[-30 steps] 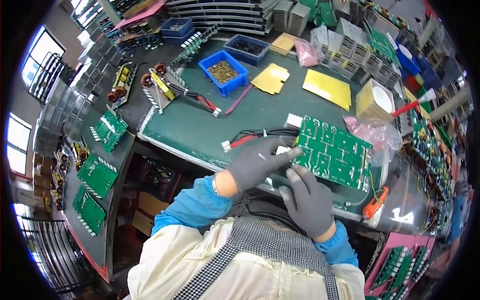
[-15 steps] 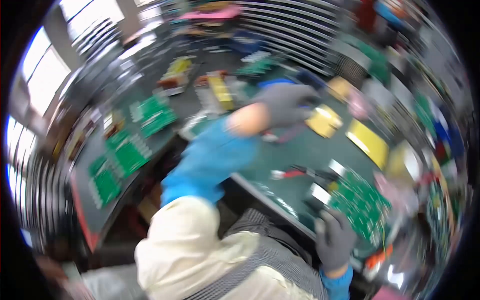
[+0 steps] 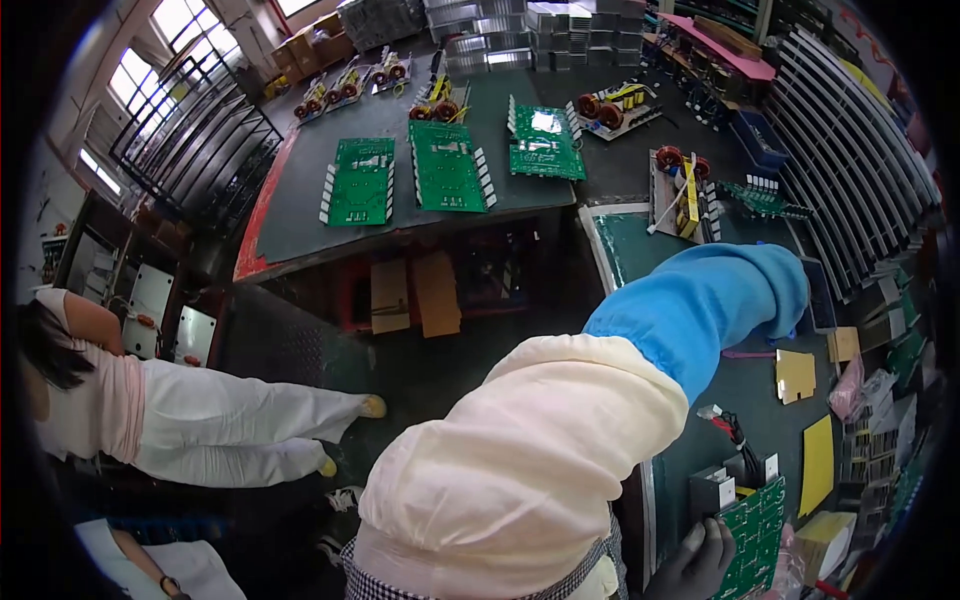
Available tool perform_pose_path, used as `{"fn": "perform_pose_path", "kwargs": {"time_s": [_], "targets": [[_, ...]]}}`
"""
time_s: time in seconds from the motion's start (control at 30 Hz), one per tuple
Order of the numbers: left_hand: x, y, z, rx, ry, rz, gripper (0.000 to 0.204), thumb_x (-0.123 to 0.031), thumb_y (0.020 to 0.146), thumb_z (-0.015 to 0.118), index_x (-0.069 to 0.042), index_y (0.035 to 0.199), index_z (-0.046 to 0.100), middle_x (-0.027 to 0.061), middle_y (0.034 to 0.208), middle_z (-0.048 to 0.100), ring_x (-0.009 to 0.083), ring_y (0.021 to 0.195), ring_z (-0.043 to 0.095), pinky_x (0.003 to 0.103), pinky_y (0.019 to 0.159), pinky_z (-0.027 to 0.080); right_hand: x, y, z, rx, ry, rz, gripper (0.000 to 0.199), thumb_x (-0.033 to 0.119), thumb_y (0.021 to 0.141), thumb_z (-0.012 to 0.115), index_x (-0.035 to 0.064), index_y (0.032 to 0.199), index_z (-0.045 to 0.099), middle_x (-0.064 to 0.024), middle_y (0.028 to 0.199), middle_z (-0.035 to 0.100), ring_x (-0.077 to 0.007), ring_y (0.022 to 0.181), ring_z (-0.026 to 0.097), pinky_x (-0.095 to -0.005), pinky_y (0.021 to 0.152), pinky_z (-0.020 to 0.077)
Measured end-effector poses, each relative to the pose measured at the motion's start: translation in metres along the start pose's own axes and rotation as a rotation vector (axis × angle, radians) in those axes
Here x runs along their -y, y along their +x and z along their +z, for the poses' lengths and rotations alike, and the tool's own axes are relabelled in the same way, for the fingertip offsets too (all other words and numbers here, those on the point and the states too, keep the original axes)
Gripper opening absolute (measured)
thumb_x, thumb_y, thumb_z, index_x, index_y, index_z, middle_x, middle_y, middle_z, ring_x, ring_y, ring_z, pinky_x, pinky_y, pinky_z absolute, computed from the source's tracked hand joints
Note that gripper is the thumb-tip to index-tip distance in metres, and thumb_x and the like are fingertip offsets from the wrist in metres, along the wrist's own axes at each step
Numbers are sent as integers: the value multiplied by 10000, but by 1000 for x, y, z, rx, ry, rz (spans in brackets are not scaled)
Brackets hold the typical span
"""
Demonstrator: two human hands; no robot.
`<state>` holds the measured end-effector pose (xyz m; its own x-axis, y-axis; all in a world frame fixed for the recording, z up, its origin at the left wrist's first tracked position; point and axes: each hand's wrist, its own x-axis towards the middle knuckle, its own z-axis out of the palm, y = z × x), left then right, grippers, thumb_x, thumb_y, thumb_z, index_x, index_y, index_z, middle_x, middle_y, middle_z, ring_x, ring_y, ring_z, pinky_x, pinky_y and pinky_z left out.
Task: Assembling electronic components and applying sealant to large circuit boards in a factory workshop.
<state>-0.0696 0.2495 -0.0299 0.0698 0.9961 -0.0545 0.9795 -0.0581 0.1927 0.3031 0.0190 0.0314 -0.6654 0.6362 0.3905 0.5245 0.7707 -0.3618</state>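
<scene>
My left arm, in a cream sleeve and a blue sleeve cover (image 3: 700, 300), reaches across to the right over the green bench. The cuff hides my left hand. Below it, my right hand (image 3: 697, 562) in a dark grey glove rests at the left edge of a green circuit board (image 3: 757, 540). Its fingers are stretched out and apart, touching or almost touching the board. Silver-white blocks (image 3: 712, 492) and a connector with black and red wires (image 3: 735, 432) sit at the board's far edge. Beyond lie a small tan plate (image 3: 795, 376) and a yellow sheet (image 3: 817, 465).
Several green boards (image 3: 362, 182) lie on the far-left table (image 3: 300, 215). Part-built units with copper coils (image 3: 680, 190) stand on the benches. Curved metal racks (image 3: 850, 160) rise at the right. A person in white trousers (image 3: 240, 410) is at the left.
The view has swung left and steadied, so more of the far table shows. My left hand, visible earlier near the tan plate, is now hidden. My right hand remains by the board.
</scene>
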Motion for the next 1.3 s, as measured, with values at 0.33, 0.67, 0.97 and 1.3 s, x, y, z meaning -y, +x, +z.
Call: {"fn": "perform_pose_path", "kwargs": {"time_s": [0.33,0.67,0.97,1.3], "targets": [[13,95,44,-100,-231,462,298,-357,888,680,-127,1062,755,131,1072,715,316,942,685,462,812,535,-8,1,2,-59,-91,107,207,203,979,640,12,988,717,-171,990,684,-339,898,659,-417,777,538],[9,95,17,-246,-723,62,143,-179,889,687,-155,1027,715,52,897,714,192,785,691,367,647,540,-1,-5,-4,-22,-65,35,209,210,976,641,15,969,717,-156,965,688,-335,890,661,-412,765,537],[-201,-78,31,170,-1528,310,143,-180,848,719,-75,944,714,53,845,695,152,715,644,326,609,516,-2,-10,-7,-29,-126,34,257,305,975,637,67,989,731,-149,1006,694,-332,880,677,-423,706,541],[-258,-142,34,-25,-849,348,301,-337,843,690,-78,986,743,153,926,725,315,878,696,412,770,541,3,-12,-14,55,-142,70,339,365,976,607,59,1084,707,-199,1082,662,-410,894,650,-460,726,527]]}}
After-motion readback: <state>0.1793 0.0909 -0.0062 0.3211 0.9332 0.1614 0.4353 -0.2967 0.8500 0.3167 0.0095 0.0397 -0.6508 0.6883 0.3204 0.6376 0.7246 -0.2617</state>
